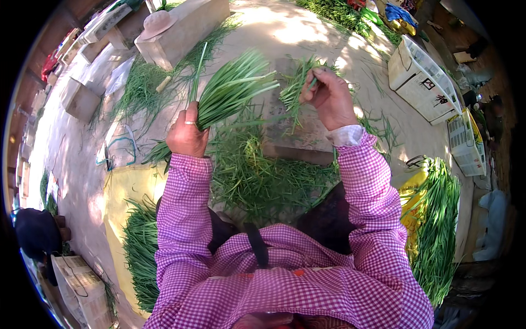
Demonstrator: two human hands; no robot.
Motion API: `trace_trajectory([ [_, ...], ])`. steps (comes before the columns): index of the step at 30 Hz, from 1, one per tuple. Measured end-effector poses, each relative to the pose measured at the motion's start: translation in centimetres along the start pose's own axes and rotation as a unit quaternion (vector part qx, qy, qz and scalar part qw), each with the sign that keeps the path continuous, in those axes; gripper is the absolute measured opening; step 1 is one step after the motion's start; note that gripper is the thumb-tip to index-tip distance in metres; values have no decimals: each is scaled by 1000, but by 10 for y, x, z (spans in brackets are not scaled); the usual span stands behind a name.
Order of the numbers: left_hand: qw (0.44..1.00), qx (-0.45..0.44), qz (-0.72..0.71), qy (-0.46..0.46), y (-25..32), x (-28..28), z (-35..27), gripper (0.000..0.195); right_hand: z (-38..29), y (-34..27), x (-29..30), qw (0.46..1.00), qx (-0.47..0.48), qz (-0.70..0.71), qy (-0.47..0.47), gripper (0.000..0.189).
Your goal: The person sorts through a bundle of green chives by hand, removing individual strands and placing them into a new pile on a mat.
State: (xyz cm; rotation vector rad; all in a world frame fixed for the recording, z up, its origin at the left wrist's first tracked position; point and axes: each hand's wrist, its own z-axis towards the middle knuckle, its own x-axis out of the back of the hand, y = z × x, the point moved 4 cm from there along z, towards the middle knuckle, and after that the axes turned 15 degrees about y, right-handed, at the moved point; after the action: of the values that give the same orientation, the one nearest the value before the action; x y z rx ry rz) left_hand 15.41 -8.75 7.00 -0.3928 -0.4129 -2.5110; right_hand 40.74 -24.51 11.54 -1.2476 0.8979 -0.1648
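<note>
A bundle of long flat green leaves, which look like garlic chives (234, 90), fans up and to the right from my left hand (188, 130). That hand, with a ring on one finger, is closed around its lower end. My right hand (327, 96) is raised at the right, thumb and fingertips pinched on a few green leaf pieces (313, 83). Behind and left of it lies a small heap of cut stalks (292, 92) on a low stone block (298, 153). Loose leaves and trimmings (267, 185) cover the ground between my knees.
Piled chives lie on a yellow sheet (117, 205) at the left, and more chives (437, 230) at the right by a yellow bag (411, 197). White plastic crates (423, 84) stand at the right. A hat (157, 24) sits on a stone block (185, 35).
</note>
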Motion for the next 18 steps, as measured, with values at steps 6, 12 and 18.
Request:
trace_trajectory([
  [6,995,-38,68,-58,-3,0,-2,62,-20,-12,-27,885,278,-372,36,21],
  [12,994,-92,38,-42,18,-3,-2,61,-23,18,-44,723,386,-572,36,23],
  [18,991,-128,33,-1,22,-2,-2,57,-23,44,-37,757,348,-539,120,27],
])
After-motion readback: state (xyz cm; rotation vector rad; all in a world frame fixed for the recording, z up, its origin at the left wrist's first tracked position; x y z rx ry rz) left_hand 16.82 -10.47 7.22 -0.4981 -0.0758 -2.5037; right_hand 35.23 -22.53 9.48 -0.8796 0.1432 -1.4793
